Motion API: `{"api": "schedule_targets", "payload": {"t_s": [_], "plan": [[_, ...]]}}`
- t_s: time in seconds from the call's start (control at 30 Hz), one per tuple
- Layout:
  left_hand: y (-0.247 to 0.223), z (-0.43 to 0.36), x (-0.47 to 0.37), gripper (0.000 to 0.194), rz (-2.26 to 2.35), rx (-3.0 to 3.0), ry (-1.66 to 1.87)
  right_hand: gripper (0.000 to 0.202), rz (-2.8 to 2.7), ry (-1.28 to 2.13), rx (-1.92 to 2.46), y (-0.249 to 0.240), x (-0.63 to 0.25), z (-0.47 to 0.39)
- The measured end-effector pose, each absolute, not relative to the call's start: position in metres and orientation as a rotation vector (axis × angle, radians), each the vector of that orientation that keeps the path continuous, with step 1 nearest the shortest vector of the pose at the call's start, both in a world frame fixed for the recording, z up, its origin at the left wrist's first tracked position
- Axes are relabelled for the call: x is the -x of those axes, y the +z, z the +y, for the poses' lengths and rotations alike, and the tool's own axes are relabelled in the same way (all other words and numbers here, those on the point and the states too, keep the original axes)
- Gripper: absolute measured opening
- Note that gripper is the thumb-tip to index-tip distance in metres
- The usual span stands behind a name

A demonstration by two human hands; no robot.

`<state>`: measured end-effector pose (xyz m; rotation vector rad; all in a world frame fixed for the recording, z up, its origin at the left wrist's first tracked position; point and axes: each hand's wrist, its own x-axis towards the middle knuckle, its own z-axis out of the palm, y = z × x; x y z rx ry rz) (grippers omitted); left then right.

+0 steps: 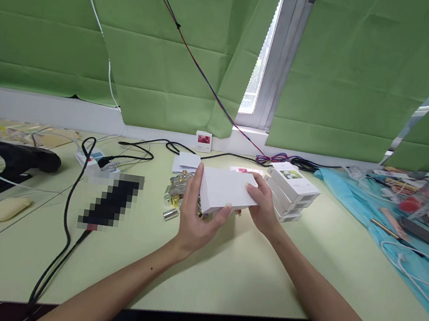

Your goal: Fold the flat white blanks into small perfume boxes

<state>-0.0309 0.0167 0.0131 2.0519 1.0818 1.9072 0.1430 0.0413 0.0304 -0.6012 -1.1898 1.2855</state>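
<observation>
A plain white box (229, 187) is held above the table between both hands. My left hand (198, 227) grips its left end, with the thumb on the near edge and the fingers along the far left side. My right hand (265, 205) holds the right end, thumb on top. Just beyond and left of the box lie a clear bag with gold-coloured parts (180, 183) and a small metal cylinder (170, 214). To the right stands a stack of white boxes (292, 184), the top one bearing a green picture.
Folded white papers (188, 161) and a small white box with a red picture (203, 141) are at the back. A power strip (92, 159), black cables and a pixelated dark object (112, 204) lie left. Blue sheeting (351, 205) with cables and tools covers the right side.
</observation>
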Motion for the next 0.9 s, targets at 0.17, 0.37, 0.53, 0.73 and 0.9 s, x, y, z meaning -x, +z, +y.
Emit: {"api": "schedule_targets", "payload": {"t_s": [0.17,0.37,0.53,0.73,0.9], "plan": [[0.0135,0.017,0.0306,0.091,1.092,-2.06,1.916,0.039,-1.215,1.267,0.611,0.0288,-0.1437,0.0426],[0.0138,0.0177,0.0302,0.091,1.074,-2.04,1.919,0.04,-1.193,1.278,0.598,0.0289,-0.1434,0.043],[0.0136,0.018,0.0305,0.092,1.062,-2.038,1.905,0.041,-1.183,1.283,0.596,0.0288,-0.1433,0.0434],[0.0112,0.0183,0.0313,0.093,1.075,-2.014,1.881,0.041,-1.196,1.284,0.593,0.0293,-0.1431,0.0433],[0.01,0.0195,0.0316,0.091,1.063,-1.988,1.865,0.042,-1.235,1.282,0.605,0.031,-0.1424,0.0422]]}}
